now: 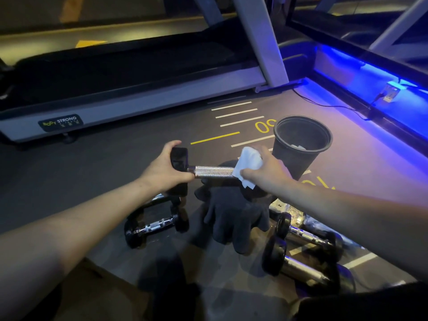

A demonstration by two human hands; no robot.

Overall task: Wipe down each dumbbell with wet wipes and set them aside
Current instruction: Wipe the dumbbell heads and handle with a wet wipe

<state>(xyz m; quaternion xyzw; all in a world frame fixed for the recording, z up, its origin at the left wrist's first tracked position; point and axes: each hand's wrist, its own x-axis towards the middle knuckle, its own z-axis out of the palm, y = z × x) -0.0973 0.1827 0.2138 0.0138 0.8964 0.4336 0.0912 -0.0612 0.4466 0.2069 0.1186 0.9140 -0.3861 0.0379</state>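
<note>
Near the middle of the frame, a dumbbell with black rubber heads and a knurled chrome handle (213,171) is held level above the floor. The left hand (165,169) is clenched round its left head, steadying it. The right hand (264,173) grips a crumpled white wet wipe (249,164) wrapped over the right end of the handle, hiding the right head. Judging by this, the wiping of this dumbbell is under way, with the handle's bare middle probably yet to be covered.

Lower left of centre, a small black dumbbell with a chrome grip (156,225) lies on the dark rubber floor (115,163); at lower right lie two more chrome-handled dumbbells (303,256). Which of these are already wiped cannot be told. A dark glove-like cloth (234,214) lies between them. Right of centre stands a black plastic bin (301,144) holding what look like used white wipes, suggesting some cleaning is done.
</note>
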